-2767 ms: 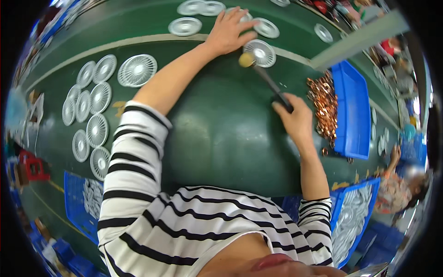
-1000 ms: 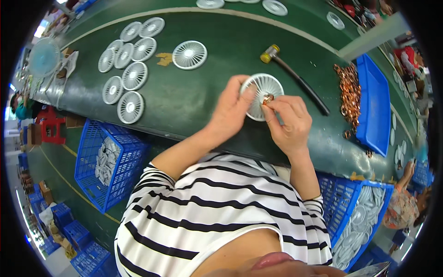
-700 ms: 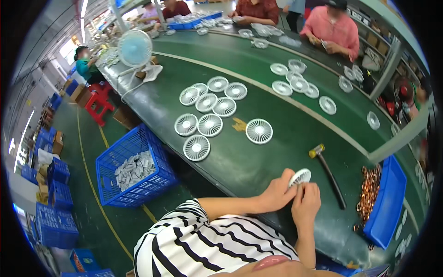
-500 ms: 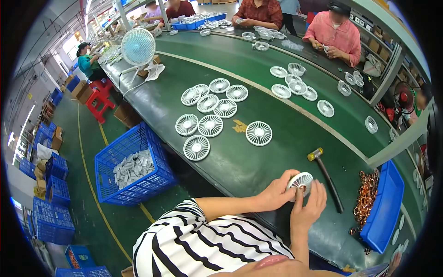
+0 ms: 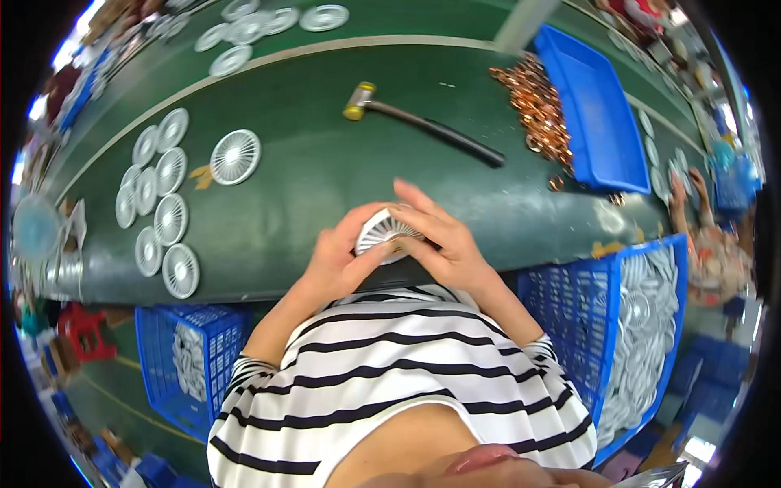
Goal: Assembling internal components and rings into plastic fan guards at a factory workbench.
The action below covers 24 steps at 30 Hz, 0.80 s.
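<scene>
Close to the table's near edge, both my hands hold a white round plastic grille with radial slots. My left hand closes around its left rim, thumb across the face. From the other side my right hand presses on it with thumb and fingers near the centre, one finger raised. Fingers hide the grille's middle, so I cannot make out what sits there. Ahead lies a hammer with a yellow-faced head and dark handle. A pile of copper-coloured rings spreads to the right, beside a blue tray.
Several white grilles lie on the green table at left, and one grille apart from them. Blue crates stand below the edge, a left crate and a right crate, both holding pale parts. A post rises beyond the tray.
My view has swung right and down, bringing the tray, rings and right crate further in. Both hands still hold the grille; my right fingers now lie across its face.
</scene>
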Each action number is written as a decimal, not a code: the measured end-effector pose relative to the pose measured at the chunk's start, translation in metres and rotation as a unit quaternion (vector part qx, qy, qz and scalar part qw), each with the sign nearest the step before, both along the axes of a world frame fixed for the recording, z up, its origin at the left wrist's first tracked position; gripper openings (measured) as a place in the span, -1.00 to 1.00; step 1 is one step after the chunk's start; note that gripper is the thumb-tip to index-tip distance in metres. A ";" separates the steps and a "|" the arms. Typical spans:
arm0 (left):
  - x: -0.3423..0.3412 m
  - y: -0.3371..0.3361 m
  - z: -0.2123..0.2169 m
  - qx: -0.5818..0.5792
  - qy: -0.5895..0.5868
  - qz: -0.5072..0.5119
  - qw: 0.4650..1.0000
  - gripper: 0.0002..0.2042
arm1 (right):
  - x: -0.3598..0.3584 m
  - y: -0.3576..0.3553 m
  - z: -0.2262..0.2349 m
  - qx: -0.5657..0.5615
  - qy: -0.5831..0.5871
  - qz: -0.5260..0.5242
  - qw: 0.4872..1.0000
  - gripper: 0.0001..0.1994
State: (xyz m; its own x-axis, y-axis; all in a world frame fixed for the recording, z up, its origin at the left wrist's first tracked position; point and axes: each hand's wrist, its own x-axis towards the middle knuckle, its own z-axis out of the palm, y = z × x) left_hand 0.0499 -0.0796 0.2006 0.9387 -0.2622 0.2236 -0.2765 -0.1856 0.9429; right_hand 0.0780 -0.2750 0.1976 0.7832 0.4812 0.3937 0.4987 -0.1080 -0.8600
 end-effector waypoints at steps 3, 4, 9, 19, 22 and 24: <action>0.003 -0.001 -0.015 0.032 -0.069 -0.048 0.996 -0.55 | -0.002 -0.013 -0.002 0.015 0.010 -0.006 1.000 -0.53; 0.004 -0.003 -0.016 0.045 -0.099 -0.063 0.992 -0.56 | -0.003 -0.017 -0.004 0.022 0.039 0.028 0.999 -0.53; 0.004 -0.019 -0.012 0.102 -0.268 -0.015 0.958 -0.53 | 0.011 -0.040 0.005 -0.086 0.032 -0.054 0.994 -0.41; 0.008 0.009 -0.008 0.255 -0.161 0.028 0.953 -0.51 | 0.041 -0.167 -0.033 -0.458 -0.080 -0.527 0.712 -0.83; 0.031 0.042 -0.004 0.324 -0.193 0.136 0.916 -0.49 | 0.030 -0.148 -0.024 -0.320 -0.017 -0.476 0.819 -0.85; 0.054 0.074 -0.007 0.382 -0.192 0.244 0.870 -0.43 | 0.027 -0.134 -0.023 -0.243 0.046 -0.456 0.855 -0.84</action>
